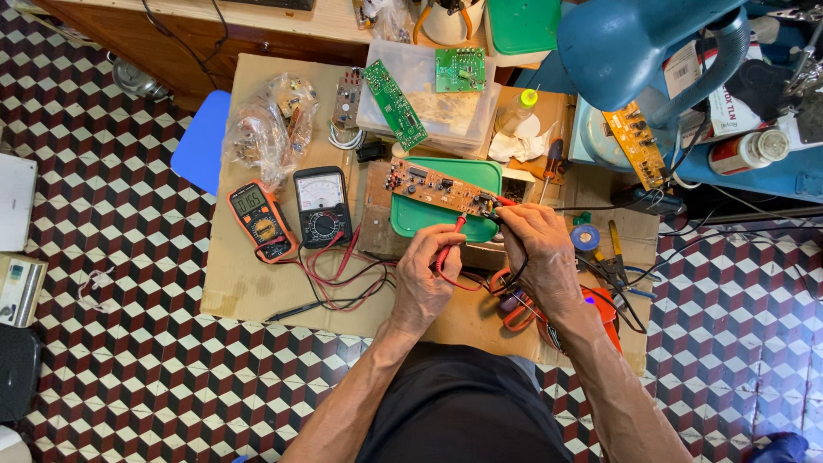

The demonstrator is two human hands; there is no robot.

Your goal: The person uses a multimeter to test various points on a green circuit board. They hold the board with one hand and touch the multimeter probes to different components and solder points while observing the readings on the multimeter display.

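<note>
While both hands work at its middle, a flat sheet of brown cardboard (257, 274) covers the tiled floor as the work surface.

- Clear plastic storage box (446, 107), top centre, carrying two green circuit boards on its lid.
- Green rectangular plastic lid (429, 214), lying on the cardboard just ahead of the hands.
- Long brown circuit board (433, 186), resting aslant across the green lid, its right end under the right hand's fingertips.
- Left hand (424, 279), clenched around a red test probe (452, 238); the probe tip points up toward the brown board's lower edge, at or just beside it.
- Right hand (540, 257), fingers pinched at the board's right end over a black probe that is mostly hidden; its black lead runs back under the palm.
- Black analogue multimeter (321, 206), left of the lid, face up.
- Orange-cased digital multimeter (261, 221), just beside the analogue one, display lit.
- Red and black test leads (343, 274), tangled between the meters and the left hand.
- Small blue roll of tape (585, 237), right of the right hand.
</note>
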